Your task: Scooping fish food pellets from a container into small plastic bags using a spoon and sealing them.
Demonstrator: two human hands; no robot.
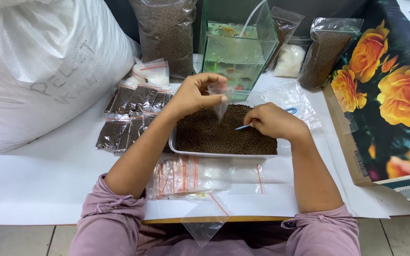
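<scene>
My left hand (pixel 196 94) pinches a small clear zip bag (pixel 221 105) by its top, holding it upright over a white tray (pixel 224 154) full of small brown pellets (pixel 209 135). My right hand (pixel 272 121) rests on the pellets at the tray's right side and grips a blue-handled scoop (pixel 244 126), whose tip points toward the bag. Empty clear zip bags with red strips (pixel 191 175) lie in front of the tray. One more empty bag (pixel 206 222) hangs over the table's near edge.
Filled pellet bags (pixel 134 116) lie left of the tray. A big white sack (pixel 43 61) fills the left. Behind the tray stand a glass tank (pixel 238 47) and tall pellet bags (pixel 167 33), (pixel 328 52). A flowered box (pixel 385 95) sits right.
</scene>
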